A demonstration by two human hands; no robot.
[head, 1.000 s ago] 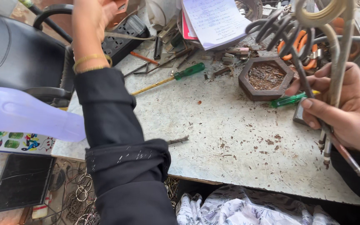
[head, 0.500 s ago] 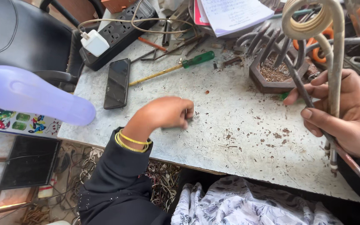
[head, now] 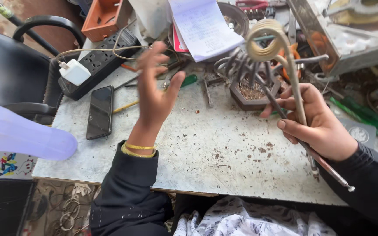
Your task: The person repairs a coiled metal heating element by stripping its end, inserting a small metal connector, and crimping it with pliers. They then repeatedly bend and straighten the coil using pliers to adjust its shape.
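Looking down from the head camera, the right hand (head: 318,124) is clenched around a coiled heating rod (head: 285,65), held upright above the speckled worktop (head: 224,144), its grip closed on the stem. The left hand (head: 156,91) is raised with fingers spread, grasping nothing, above a green-handled screwdriver (head: 189,81). A black phone (head: 99,112) lies nearby.

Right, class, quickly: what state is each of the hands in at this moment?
Left hand: open, fingers spread, raised above the table, holding nothing.
Right hand: closed around a coiled heating rod.
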